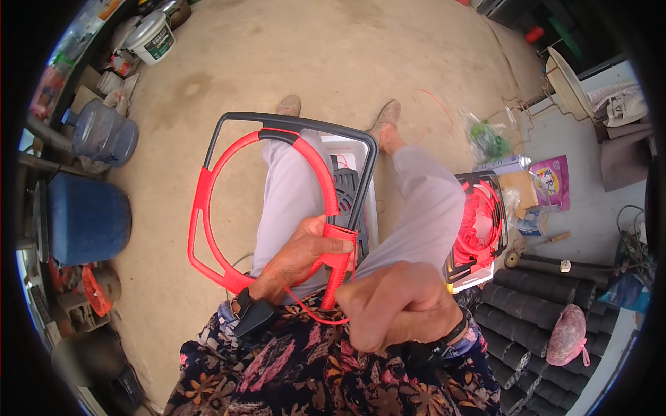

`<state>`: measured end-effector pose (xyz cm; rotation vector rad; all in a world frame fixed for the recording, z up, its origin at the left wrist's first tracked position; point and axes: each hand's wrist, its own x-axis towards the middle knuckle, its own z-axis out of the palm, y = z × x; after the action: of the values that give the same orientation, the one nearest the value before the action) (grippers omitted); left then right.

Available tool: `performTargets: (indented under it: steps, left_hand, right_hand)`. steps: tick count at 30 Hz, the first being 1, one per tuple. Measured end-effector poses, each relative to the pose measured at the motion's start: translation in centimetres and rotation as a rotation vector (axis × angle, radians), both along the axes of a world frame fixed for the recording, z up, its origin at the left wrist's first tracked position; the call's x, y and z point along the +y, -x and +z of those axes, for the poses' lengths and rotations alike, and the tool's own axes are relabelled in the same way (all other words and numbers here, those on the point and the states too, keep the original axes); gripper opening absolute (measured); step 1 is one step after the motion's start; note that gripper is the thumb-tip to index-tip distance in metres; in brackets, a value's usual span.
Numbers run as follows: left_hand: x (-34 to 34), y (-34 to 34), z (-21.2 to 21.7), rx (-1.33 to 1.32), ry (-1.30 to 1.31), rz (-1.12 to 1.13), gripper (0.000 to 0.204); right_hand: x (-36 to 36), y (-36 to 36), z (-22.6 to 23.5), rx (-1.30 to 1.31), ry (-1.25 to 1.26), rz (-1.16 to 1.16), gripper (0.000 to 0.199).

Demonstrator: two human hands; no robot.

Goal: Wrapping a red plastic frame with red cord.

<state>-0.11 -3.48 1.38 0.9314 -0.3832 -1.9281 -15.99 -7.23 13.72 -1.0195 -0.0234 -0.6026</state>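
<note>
Beyond the left grip (295, 255) pinching it extends a red-black frame (320, 168); right grip (395, 305) unclear.

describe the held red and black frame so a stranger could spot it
Find the pale trousers mid-picture. Over the left leg, the left hand grips a red and black frame, a rounded outline around a red ring. Unlike the red and black pieces piled right of the legs, it is held in hand.

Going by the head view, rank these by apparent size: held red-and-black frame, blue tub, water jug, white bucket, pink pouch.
1. Held red-and-black frame
2. Blue tub
3. Water jug
4. White bucket and pink pouch: too alike to rank
</note>
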Motion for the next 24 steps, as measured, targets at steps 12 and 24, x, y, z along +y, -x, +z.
performTargets:
  steps: [12,24]
  left_hand:
    - [-1.2,0.2,0.2,0.094,-0.038,-0.028,0.024]
    - [-1.0,0.5,0.9,-0.042,-0.058,-0.018,0.026]
  right_hand:
    - [-2.0,14.7,-2.7,0.698,0.604,-1.272,0.008]
    - [-5.9,15.3,-10.6,0.603,-0.247,-1.392,0.019]
